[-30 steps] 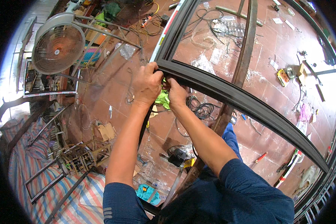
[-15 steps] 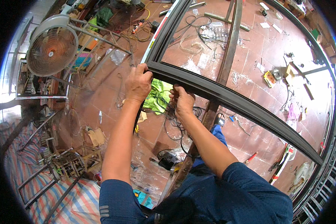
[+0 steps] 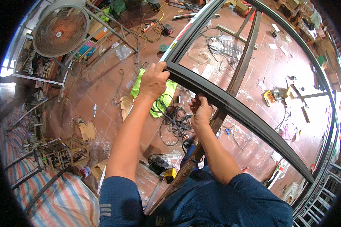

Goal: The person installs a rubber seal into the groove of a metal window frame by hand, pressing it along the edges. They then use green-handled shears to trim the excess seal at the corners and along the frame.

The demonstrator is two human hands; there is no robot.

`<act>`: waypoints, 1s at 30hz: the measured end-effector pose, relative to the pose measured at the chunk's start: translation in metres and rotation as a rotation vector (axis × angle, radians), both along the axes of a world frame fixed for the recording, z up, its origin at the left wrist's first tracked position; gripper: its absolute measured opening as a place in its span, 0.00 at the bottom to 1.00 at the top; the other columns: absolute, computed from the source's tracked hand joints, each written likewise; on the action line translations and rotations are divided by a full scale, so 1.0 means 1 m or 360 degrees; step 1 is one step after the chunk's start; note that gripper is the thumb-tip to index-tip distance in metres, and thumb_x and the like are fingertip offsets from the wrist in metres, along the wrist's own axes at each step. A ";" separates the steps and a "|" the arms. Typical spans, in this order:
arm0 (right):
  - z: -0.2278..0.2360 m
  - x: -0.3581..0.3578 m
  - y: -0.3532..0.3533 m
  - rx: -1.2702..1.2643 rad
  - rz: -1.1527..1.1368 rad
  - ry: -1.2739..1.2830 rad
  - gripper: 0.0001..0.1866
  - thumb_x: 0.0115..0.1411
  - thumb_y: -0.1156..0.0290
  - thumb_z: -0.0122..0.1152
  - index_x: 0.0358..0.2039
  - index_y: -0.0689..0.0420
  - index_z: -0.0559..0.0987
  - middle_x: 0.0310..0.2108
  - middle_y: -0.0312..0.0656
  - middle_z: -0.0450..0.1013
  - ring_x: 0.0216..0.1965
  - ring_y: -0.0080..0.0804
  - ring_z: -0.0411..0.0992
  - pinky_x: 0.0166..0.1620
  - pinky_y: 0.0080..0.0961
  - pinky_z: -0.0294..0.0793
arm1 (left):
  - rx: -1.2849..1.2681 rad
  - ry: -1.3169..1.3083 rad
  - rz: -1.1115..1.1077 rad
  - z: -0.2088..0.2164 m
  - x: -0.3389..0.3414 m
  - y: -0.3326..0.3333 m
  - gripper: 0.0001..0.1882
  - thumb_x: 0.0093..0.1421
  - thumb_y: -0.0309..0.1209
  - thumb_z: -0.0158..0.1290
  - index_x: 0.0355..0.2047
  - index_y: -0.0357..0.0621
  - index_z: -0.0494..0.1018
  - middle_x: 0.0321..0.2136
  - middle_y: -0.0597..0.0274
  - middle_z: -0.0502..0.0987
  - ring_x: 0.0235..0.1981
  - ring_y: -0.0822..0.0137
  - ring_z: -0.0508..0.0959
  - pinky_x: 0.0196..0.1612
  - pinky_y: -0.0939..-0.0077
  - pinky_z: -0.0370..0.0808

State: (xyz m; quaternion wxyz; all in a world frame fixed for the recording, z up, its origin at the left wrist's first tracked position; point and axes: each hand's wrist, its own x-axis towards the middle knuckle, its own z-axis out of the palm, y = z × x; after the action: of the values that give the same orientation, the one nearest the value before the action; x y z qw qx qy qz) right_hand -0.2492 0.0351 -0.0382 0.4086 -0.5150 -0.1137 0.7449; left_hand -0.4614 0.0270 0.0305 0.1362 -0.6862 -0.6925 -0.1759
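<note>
A large dark metal frame point(image 3: 231, 99) with grooved profiles spans the view in front of me, resting across a brown metal bar point(image 3: 244, 56). My left hand point(image 3: 154, 82) is closed over its near left corner, fingers wrapped round the edge. Just under the near rail, my right hand point(image 3: 201, 110) has curled fingers and its thumb close to the lower edge. Whatever may be pinched in those fingers is hidden. On the floor below the hands lie a lime-green bag or cloth point(image 3: 169, 90) and a tangle of black cable point(image 3: 174, 123).
A round fan point(image 3: 60, 32) stands at the upper left beside a metal stand. Striped sheeting point(image 3: 66, 200) covers the lower left. A black-and-yellow tool point(image 3: 169, 174) lies near my feet. Cardboard point(image 3: 88, 131), cables and scraps litter the tiled floor; a ladder-like rack point(image 3: 322, 196) is at right.
The view has shifted, and the frame's corner with both hands sits further right in it. My right hand is slightly lower against the rail. More of the green bag shows around my left forearm.
</note>
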 end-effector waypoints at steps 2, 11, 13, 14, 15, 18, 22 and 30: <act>0.007 -0.011 -0.001 0.0084 0.0195 -0.0113 0.14 0.68 0.58 0.60 0.40 0.57 0.81 0.31 0.39 0.81 0.27 0.28 0.78 0.29 0.25 0.76 | -0.0025 0.0010 0.0035 -0.001 -0.001 -0.002 0.01 0.54 0.29 0.58 0.26 0.47 0.78 0.42 0.65 0.76 0.40 0.57 0.78 0.38 0.59 0.79; -0.015 -0.094 0.009 0.0109 0.0186 0.0095 0.10 0.65 0.63 0.63 0.41 0.56 0.82 0.32 0.40 0.81 0.26 0.28 0.77 0.28 0.23 0.74 | -0.0046 0.0024 0.0026 0.000 0.001 0.002 0.02 0.55 0.28 0.57 0.26 0.46 0.78 0.43 0.64 0.75 0.40 0.56 0.78 0.38 0.58 0.80; -0.013 -0.082 0.010 0.0047 0.0207 0.0049 0.11 0.65 0.63 0.63 0.41 0.56 0.83 0.31 0.40 0.81 0.25 0.29 0.77 0.29 0.24 0.74 | -0.0042 0.0004 0.0032 -0.001 0.001 0.000 0.02 0.55 0.27 0.56 0.25 0.46 0.77 0.44 0.63 0.75 0.40 0.55 0.78 0.38 0.57 0.80; -0.013 -0.074 0.011 0.0016 0.0213 0.0027 0.11 0.65 0.63 0.63 0.41 0.56 0.83 0.31 0.40 0.82 0.25 0.29 0.77 0.29 0.24 0.74 | -0.0037 0.0007 0.0029 -0.001 0.000 0.000 0.02 0.55 0.27 0.56 0.25 0.46 0.77 0.43 0.63 0.75 0.40 0.55 0.78 0.38 0.57 0.80; -0.012 -0.068 0.010 0.0134 0.0176 -0.0006 0.11 0.65 0.63 0.63 0.41 0.56 0.83 0.31 0.41 0.82 0.26 0.29 0.77 0.30 0.26 0.75 | -0.0026 0.0011 0.0027 -0.001 0.000 0.000 0.02 0.55 0.27 0.56 0.25 0.46 0.77 0.43 0.63 0.75 0.40 0.55 0.78 0.38 0.57 0.80; -0.005 -0.036 0.007 0.0057 0.0174 -0.0010 0.11 0.64 0.63 0.64 0.41 0.56 0.84 0.31 0.41 0.82 0.27 0.29 0.78 0.32 0.27 0.75 | 0.0026 0.0013 -0.0002 -0.001 -0.001 -0.001 0.03 0.55 0.27 0.56 0.25 0.46 0.77 0.43 0.63 0.75 0.40 0.55 0.78 0.38 0.57 0.80; -0.009 0.001 0.005 0.0027 0.0053 -0.0058 0.11 0.64 0.63 0.64 0.41 0.56 0.83 0.31 0.40 0.82 0.28 0.29 0.78 0.34 0.25 0.77 | -0.0012 -0.0001 0.0007 0.000 -0.001 -0.001 0.03 0.55 0.26 0.56 0.24 0.46 0.76 0.43 0.63 0.75 0.39 0.55 0.77 0.38 0.57 0.80; -0.011 0.030 -0.001 0.0069 -0.0011 -0.0087 0.10 0.65 0.64 0.63 0.38 0.57 0.81 0.29 0.40 0.81 0.27 0.31 0.78 0.30 0.26 0.77 | 0.0028 -0.0032 -0.0009 -0.003 -0.001 0.000 0.02 0.55 0.28 0.58 0.27 0.45 0.77 0.42 0.63 0.75 0.41 0.55 0.78 0.38 0.57 0.80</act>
State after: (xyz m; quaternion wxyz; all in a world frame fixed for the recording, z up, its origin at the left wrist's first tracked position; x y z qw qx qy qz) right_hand -0.2194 0.0344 -0.0496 0.4190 -0.5267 -0.1391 0.7264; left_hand -0.4620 0.0269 0.0273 0.1349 -0.6851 -0.6904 -0.1893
